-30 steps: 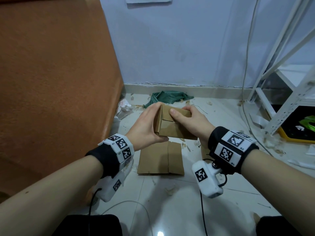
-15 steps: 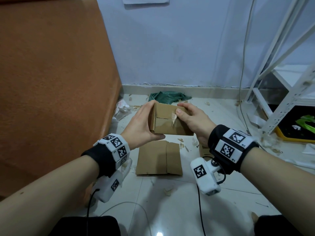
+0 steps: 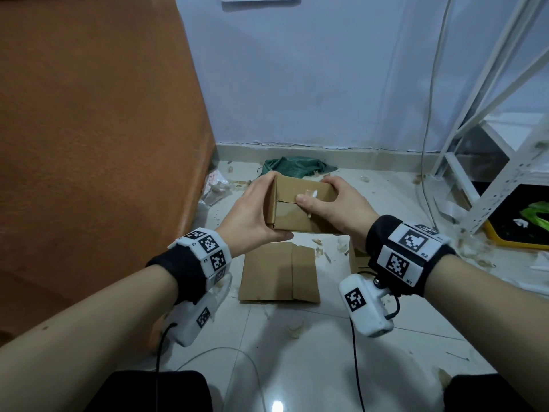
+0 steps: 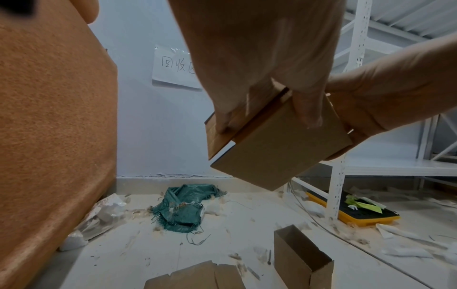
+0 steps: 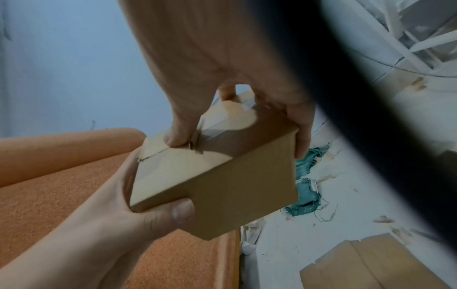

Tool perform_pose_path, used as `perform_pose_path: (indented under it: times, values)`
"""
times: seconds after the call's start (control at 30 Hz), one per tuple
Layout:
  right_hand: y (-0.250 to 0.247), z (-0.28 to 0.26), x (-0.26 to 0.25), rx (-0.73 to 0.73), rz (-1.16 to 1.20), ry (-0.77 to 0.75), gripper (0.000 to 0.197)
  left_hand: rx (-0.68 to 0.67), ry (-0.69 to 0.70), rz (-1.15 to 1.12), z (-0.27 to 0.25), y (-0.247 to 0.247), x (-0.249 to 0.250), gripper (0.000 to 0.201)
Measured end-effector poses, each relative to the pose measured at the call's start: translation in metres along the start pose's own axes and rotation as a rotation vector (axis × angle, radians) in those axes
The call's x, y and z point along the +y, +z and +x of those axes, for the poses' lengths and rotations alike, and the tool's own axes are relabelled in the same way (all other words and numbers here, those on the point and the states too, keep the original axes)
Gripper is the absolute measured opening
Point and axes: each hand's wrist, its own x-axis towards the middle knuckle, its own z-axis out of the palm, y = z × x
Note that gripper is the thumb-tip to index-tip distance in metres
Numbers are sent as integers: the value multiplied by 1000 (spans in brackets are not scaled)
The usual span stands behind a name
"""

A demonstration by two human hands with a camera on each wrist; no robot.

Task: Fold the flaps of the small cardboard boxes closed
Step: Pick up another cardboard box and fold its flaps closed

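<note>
Right hand [image 3: 335,209] fingers [image 5: 303,135] curl over the small cardboard box [image 3: 300,211], thumb pressing the flap seam. Left hand [image 3: 249,217] clamps the box's left end, where a flap gapes, nearest its fingers. The box hangs above the floor [image 3: 341,337], long axis hand to hand.

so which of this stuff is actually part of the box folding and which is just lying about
Part of the job:
- held cardboard box, gripped by left hand and right hand
- open box on the floor
- flattened cardboard

Lying about:
- green cloth
- yellow tray
- crumpled plastic
</note>
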Motion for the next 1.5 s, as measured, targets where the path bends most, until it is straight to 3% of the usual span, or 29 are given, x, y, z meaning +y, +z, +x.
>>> perform_pose_path:
  times: [0.3, 0.43, 0.57, 0.67, 0.77, 0.93, 1.23, 1.37, 1.5]
  values:
    - [-9, 1, 3, -27, 60, -36, 59, 2, -20, -58, 0, -7, -7, 99]
    - [-5, -3, 0, -72, 129, -73, 57, 42, -7, -28, 2, -9, -3, 96]
    - [-4, -8, -13, -96, 113, -14, 64, 71, 1, -37, 3, -6, 1, 94]
    - [-6, -8, -12, -46, 47, -34, 68, 90, 0, -40, 4, -1, 2, 98]
    - [-9, -8, -6, 10, 11, -67, 56, 78, -3, -39, 5, 1, 1, 100]
    - [-18, -4, -5, -42, 97, -86, 39, 58, -11, -115, 6, -2, -8, 94]
    - [-15, -13, -15, -46, 146, -33, 42, 64, -23, -134, 5, -4, -8, 95]
    - [-13, -13, -13, 6, 37, -126, 47, 74, -24, -140, 1, -5, -8, 99]
    - [-15, -11, -9, 9, 59, -146, 36, 48, -34, -182, -1, -8, -8, 99]
